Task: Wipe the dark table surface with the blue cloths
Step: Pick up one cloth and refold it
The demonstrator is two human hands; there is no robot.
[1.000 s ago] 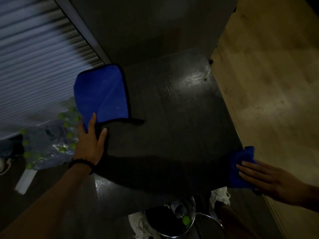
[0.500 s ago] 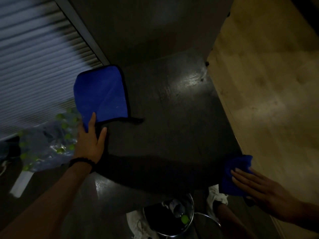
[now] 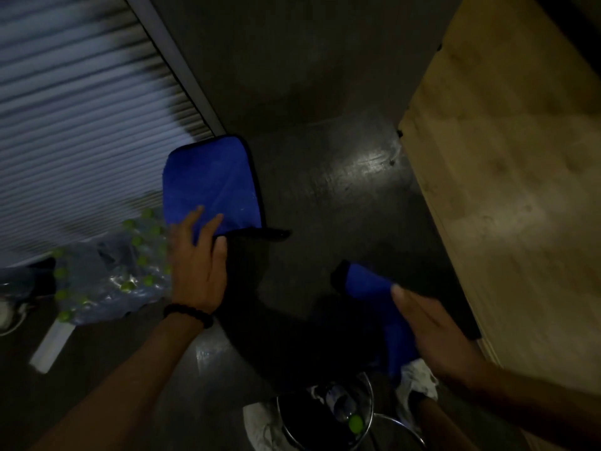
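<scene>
Left hand (image 3: 198, 265) and right hand (image 3: 432, 333) press blue cloths flat; bin (image 3: 325, 415) seemingly holds a bottle (image 3: 341, 406).

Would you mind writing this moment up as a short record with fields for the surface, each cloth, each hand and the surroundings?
surface: dark table, glossy highlight near its far right corner
left cloth: blue cloth, spread flat at the table's left edge
left hand: left hand flat, fingertips on the cloth's near edge
right cloth: bunched blue cloth near the table's front right
right hand: right hand open, pressing on it, blurred
wrist: dark bracelet
right side: wooden panel
below: round metal bin
</scene>
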